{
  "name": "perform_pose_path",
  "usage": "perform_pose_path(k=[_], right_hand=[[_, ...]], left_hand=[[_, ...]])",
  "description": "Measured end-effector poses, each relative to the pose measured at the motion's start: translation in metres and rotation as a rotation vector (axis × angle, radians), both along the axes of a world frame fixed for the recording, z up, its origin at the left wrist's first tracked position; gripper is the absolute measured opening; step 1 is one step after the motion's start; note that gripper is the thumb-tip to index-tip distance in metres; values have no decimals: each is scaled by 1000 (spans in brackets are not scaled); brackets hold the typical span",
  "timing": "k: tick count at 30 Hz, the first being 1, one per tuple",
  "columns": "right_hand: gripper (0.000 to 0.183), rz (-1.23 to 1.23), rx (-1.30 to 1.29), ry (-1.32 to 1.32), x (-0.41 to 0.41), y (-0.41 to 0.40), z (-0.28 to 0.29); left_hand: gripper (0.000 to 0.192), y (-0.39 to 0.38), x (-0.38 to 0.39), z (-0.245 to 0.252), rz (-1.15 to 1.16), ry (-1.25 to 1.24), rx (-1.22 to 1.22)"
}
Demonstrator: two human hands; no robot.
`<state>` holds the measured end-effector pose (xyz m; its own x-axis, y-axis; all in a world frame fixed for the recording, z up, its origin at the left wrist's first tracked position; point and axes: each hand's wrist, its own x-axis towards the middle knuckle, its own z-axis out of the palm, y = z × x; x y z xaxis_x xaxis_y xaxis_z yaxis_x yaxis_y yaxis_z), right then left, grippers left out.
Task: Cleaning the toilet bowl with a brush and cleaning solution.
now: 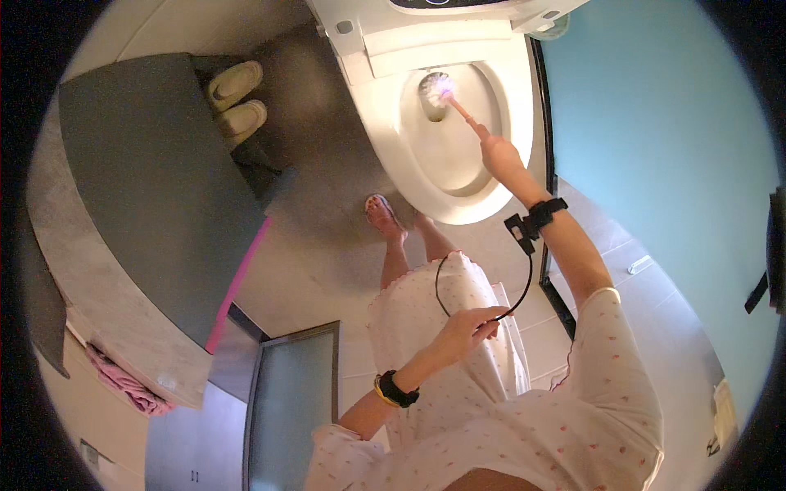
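Note:
My right hand (502, 158) grips the pinkish handle of a toilet brush (462, 109). Its white bristle head sits at the drain opening, inside the bowl of a white toilet (451, 212). The toilet seat and lid are raised or out of the bowl's way at the top. Lower down, in front of my patterned dress (424, 319), my left hand (463, 334) pinches a thin black cable (529, 285). That cable runs up to a black device (522, 233) strapped on my right wrist.
A dark grey counter or cabinet surface (147, 184) with a pink edge stands at left. Pale slippers (236, 86) lie beyond it. A blue partition (651, 123) borders the toilet on the right. A pink towel (126, 383) hangs at lower left, near a frosted glass door (291, 405).

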<state>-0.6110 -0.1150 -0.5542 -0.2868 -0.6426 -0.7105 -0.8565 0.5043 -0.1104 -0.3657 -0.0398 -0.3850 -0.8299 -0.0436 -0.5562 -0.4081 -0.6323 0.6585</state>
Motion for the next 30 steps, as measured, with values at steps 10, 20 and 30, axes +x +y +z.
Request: perform_pose_path(k=[10,20,30], right_hand=[[29,256,-108,22,-2,24,-45],[54,245,161,-26,18,99,29],[55,19,201,-35,16,83,-3]], left_hand=[[31,-9,-15,7,102,-32,-16],[33,34,-4,20,-66,230,-102],[21,14,0,-3,101,9,-194]])
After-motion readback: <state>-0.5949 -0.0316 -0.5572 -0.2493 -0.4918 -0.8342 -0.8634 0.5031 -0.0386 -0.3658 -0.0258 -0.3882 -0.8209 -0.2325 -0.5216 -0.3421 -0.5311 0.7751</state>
